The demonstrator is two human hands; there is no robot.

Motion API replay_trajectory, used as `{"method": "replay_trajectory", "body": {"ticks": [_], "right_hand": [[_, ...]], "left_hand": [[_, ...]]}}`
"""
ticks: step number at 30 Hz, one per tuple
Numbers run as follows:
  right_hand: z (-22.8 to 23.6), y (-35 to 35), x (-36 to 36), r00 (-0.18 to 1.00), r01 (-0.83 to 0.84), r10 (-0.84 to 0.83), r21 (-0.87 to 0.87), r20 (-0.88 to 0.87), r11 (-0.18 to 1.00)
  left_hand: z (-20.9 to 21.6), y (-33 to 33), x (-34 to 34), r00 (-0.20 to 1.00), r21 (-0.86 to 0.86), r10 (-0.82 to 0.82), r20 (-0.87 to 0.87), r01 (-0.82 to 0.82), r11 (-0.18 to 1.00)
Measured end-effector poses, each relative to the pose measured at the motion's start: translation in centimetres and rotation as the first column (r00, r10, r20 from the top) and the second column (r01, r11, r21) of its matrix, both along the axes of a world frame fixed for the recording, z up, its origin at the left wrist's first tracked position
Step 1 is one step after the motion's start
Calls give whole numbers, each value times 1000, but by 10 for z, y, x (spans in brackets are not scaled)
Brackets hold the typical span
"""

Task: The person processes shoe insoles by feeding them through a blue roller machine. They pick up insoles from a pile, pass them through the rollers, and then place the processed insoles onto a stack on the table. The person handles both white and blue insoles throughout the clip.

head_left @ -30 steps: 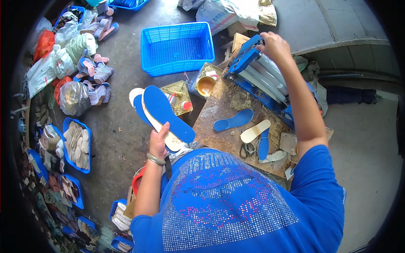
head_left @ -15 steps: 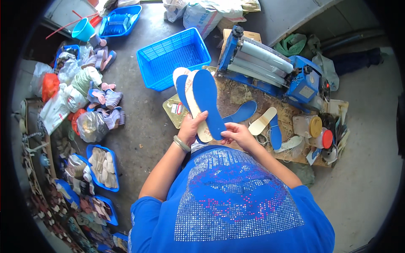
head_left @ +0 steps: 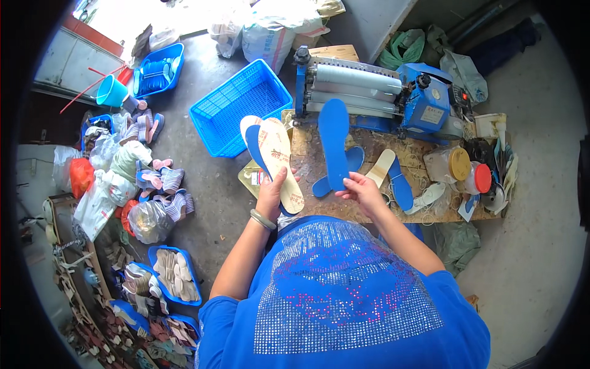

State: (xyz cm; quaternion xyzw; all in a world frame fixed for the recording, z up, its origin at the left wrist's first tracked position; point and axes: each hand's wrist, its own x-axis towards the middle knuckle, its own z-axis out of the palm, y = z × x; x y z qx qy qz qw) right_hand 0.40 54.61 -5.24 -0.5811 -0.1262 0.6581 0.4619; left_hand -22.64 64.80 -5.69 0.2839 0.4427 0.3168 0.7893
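Note:
My left hand (head_left: 269, 200) is closed around a small stack of insoles (head_left: 276, 147), cream printed faces and blue faces showing, fanned at the top. Between the fingertips of my right hand (head_left: 364, 194) a single blue insole (head_left: 334, 138) stands up, pinched by its lower end and apart from the stack. Behind and beside it on the wooden bench (head_left: 445, 212) lie another blue insole (head_left: 355, 160), a cream one (head_left: 382, 166), a further blue one (head_left: 401, 187) and a whitish one (head_left: 429, 195). The fingertips of both hands are partly hidden.
A blue roller machine (head_left: 353, 85) occupies the bench's far side. Lidded jars (head_left: 458, 165) stand to the right. Left of the bench is a blue plastic basket (head_left: 212, 123) on the floor. Bagged slippers (head_left: 150, 221) and trays of shoe parts (head_left: 175, 270) line the left.
The blue insole in my right hand has come away from the stack and moved right. My left hand keeps the other insoles, lower and slightly left. The whole view has shifted.

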Motion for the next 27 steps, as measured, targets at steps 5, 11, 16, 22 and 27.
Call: {"method": "replay_trajectory", "body": {"ticks": [5,11,16,22,27], "right_hand": [[-17,7,37,987,142,-141,8,-71,990],[-38,39,74,978,198,-195,28,-75,980],[-15,71,100,811,101,-64,-32,581,994],[32,187,184,-114,-349,-142,94,983,932],[13,303,231,72,-274,128,-103,989,956]], "left_hand": [[-19,-4,-14,998,-33,55,-9,-55,998],[-19,-11,-26,990,-112,119,-71,-127,986],[-28,-16,-47,976,-136,187,-114,-202,970],[-48,-30,-80,948,-131,256,-188,-282,950],[-31,-46,-93,909,-134,331,-252,-372,919]]}}
